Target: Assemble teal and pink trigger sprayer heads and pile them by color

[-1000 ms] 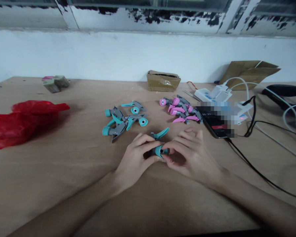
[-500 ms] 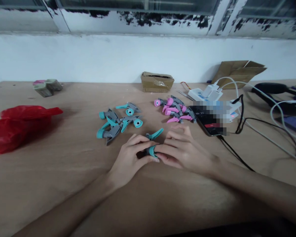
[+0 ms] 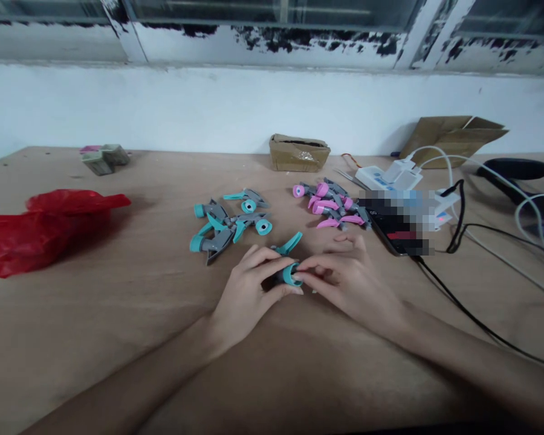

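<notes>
My left hand is wrapped round a grey and teal trigger spray head. Its teal collar faces right, and its teal lever sticks up behind my fingers. My right hand pinches thumb and forefinger together at the collar's open mouth; whatever lies between the fingertips is too small and hidden to name. Beyond my left hand lies a group of teal and grey spray heads. Pink and grey spray heads are heaped beyond my right hand.
A red plastic bag lies at the left. Small blocks and a cardboard box stand near the wall. At the right are a phone, a power strip with cables, and a folded brown carton.
The right fingertips have shifted into a thumb-and-forefinger pinch at the collar's mouth. The collar has turned, showing more of its opening. The whole view has slid slightly, so things appear farther right.
</notes>
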`<state>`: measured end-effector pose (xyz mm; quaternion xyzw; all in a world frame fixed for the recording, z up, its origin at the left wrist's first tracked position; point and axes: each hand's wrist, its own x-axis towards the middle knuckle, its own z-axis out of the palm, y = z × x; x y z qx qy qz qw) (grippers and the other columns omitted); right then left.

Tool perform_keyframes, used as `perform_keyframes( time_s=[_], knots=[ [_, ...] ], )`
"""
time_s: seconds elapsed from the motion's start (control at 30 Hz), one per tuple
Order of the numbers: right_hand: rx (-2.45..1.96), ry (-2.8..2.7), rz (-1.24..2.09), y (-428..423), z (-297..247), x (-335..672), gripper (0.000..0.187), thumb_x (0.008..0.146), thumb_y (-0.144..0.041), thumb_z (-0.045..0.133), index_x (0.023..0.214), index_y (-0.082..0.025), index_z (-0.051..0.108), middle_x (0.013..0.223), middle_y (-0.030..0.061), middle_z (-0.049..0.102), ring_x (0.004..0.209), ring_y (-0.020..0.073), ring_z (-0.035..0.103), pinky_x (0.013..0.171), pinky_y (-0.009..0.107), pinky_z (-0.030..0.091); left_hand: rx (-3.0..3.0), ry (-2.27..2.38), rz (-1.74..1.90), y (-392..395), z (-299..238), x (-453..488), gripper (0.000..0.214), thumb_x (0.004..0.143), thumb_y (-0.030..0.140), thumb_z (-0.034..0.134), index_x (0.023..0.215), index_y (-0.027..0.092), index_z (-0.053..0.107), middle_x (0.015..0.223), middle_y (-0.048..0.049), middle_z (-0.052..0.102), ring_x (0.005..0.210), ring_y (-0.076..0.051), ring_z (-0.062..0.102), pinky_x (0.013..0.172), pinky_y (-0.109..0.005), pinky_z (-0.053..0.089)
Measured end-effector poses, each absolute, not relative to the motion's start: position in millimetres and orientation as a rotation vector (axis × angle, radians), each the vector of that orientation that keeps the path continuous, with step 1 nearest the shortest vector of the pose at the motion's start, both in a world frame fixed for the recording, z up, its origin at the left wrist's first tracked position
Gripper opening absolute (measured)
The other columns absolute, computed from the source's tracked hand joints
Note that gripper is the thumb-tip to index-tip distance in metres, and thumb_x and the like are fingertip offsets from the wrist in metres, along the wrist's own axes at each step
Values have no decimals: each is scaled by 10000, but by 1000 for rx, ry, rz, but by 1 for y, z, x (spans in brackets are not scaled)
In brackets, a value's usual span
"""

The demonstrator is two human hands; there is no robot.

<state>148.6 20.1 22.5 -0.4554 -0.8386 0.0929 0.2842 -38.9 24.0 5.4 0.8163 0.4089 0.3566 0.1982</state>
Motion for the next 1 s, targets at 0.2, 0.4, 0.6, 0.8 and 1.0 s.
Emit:
perform_keyframes(
  time_s=[0.2,0.4,0.6,0.8,1.0],
  knots=[
    [-1081,-2228,-6,17,14,144,120,858,-238,550,842,-209,665,662,-30,667,657,138,527,824,361,286,2332,1129,1042,24,2,-41,261,779,204,664,1037,233,638,928,-16,603,896,-176,551,801,-339,480],
    [-1047,-2228,183,18,11,150,166,878,-299,518,971,-220,630,849,32,631,808,163,556,761,326,410,2244,1240,1093,24,4,-39,295,753,308,688,1034,234,635,917,-14,608,878,-174,572,776,-332,490],
    [-1126,-2076,575,9,11,145,316,786,-424,620,988,-224,482,930,18,630,791,153,611,659,277,490,2189,1240,1070,16,4,-36,298,733,280,709,985,214,565,907,-7,625,793,-151,600,670,-281,508],
    [-1130,-2089,558,17,23,151,265,835,-377,565,1037,-226,482,934,13,665,775,150,641,670,276,513,2294,1152,1002,20,9,-44,432,704,386,724,1043,216,516,1031,-26,621,908,-170,602,769,-307,514],
    [-1195,-2130,361,33,35,171,351,810,-422,572,1088,-218,503,958,48,680,750,178,654,651,312,527,2540,1634,1064,69,27,-72,417,834,498,530,1090,173,583,1230,-107,541,1183,-250,454,1025,-425,336]
  ],
)
